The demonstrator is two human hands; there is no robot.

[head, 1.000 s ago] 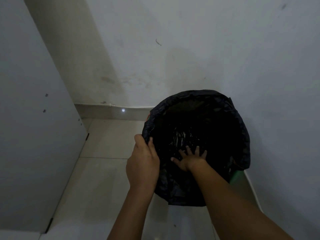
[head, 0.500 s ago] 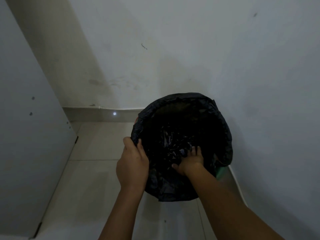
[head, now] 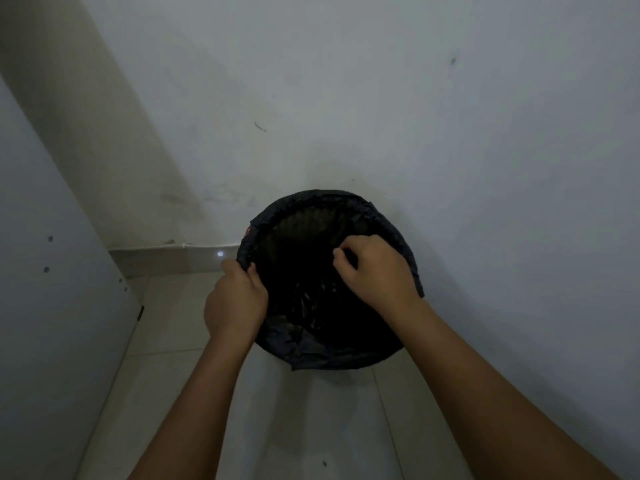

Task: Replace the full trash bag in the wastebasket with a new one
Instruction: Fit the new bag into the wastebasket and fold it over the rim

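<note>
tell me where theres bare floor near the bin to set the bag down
Bare tile lies left of the wastebasket, between it, the white panel and the baseboard. More lies in front, between the forearms. The right side is crowded: the bin sits tight against the wall.

Plain indoor room corner, scuffed white walls [head: 346, 98], pale floor tiles [head: 166, 393], bag-lined wastebasket [head: 311, 209]

We see thin black plastic, the trash bag [head: 311, 351], crinkled and faintly glossy. The floor [head: 180, 393] is smooth glazed tile with a soft sheen; the far wall [head: 346, 98] is matt, scuffed paint.
</note>
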